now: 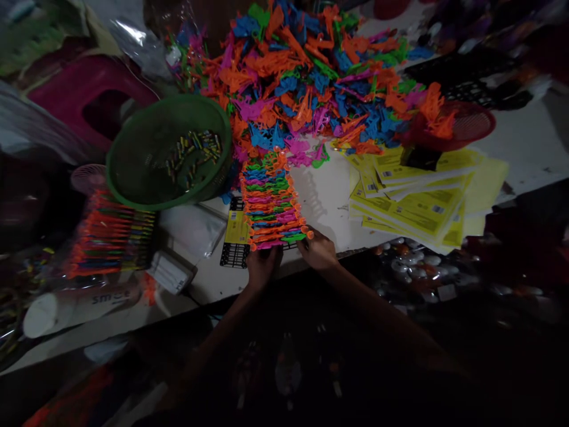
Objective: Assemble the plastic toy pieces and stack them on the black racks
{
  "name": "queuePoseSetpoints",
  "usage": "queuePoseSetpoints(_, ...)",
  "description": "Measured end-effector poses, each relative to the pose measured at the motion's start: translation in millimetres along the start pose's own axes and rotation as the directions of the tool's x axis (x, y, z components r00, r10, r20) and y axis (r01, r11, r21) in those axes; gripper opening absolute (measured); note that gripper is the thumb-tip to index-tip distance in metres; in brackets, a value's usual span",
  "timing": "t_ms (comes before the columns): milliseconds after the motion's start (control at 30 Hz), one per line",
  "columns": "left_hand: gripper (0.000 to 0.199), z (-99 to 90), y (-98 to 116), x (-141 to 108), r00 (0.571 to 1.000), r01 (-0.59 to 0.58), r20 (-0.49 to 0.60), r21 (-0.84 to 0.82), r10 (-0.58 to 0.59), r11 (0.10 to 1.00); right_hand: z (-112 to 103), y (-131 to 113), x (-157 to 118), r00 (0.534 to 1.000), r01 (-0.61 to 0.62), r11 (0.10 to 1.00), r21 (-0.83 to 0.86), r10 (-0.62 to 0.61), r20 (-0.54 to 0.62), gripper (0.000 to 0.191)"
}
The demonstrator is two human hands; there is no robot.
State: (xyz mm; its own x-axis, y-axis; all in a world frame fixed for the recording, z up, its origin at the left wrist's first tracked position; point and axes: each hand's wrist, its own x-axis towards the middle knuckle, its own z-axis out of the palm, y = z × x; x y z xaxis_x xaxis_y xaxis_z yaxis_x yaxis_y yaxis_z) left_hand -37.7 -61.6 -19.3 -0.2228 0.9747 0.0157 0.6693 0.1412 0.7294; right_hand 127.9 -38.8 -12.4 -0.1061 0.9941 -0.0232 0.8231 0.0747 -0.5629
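Observation:
A long rack of colourful plastic pieces, in orange, pink, blue and green rows, stretches away from me over the white table. My left hand is at its near end, fingers partly hidden beneath the edge. On the near right corner, my right hand grips the rack beside a green piece. Under the rack's left side lies a black grid with a yellow card.
A loose pile of bright plastic pieces covers the back. To the left stand a green basin with small tubes and a filled rack. Yellow printed sheets and a red basket are on the right.

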Motion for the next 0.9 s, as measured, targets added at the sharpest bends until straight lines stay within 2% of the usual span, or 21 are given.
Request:
queuePoseSetpoints(233,0.026,-6.0,-2,6,0.992,-0.128,0.017,0.212,0.128,0.969,0,7,3,0.999,0.048,0.999,0.02,-0.048,-0.008,0.033)
queuePoseSetpoints(367,0.026,-1.3,-4,9,0.991,-0.13,-0.001,0.192,0.133,0.973,7,6,6,0.997,0.073,0.997,0.011,-0.073,0.022,0.03)
queuePoseSetpoints(500,0.028,-0.6,-2,14,0.994,-0.109,0.013,0.131,0.108,0.985,9,4,3,0.997,0.074,0.996,0.045,-0.074,-0.007,0.033)
queuePoseSetpoints(567,0.03,-4.4,-2,14,0.995,-0.1,0.043,0.129,0.095,0.987,2,10,5,0.995,0.101,0.991,0.086,-0.103,0.015,0.031)
queuePoseSetpoints(633,0.03,-10.6,-3,11,0.992,-0.108,0.078,0.121,0.099,0.987,-15,22,14,0.97,0.195,0.97,0.142,-0.212,0.115,0.023)
queuePoseSetpoints(700,0.027,-17.2,-6,5,0.987,-0.132,0.099,0.089,0.123,0.987,-41,37,37,0.924,0.298,0.939,0.169,-0.329,0.197,0.018)
queuePoseSetpoints(733,0.025,-19.9,-7,1,0.985,-0.147,0.098,0.071,0.14,0.987,-56,45,53,0.928,0.305,0.942,0.137,-0.327,0.178,0.019)
queuePoseSetpoints(767,0.023,-22.0,-9,-2,0.984,-0.163,0.089,0.058,0.157,0.985,-72,51,72,0.963,0.246,0.967,0.065,-0.251,0.097,0.021)
queuePoseSetpoints(800,0.021,-23.4,-10,-4,0.981,-0.183,0.073,0.056,0.179,0.981,-86,57,91,0.992,0.122,0.992,-0.036,-0.123,-0.021,0.025)
queuePoseSetpoints(833,0.019,-24.2,-10,-5,0.977,-0.211,0.051,0.068,0.208,0.975,-98,62,111,0.991,-0.02,0.991,-0.13,0.003,-0.135,0.029)
queuePoseSetpoints(900,0.017,-24.8,-11,-3,0.953,-0.3,-0.003,0.121,0.302,0.946,-115,67,145,0.965,-0.228,0.938,-0.262,0.182,-0.188,0.032)
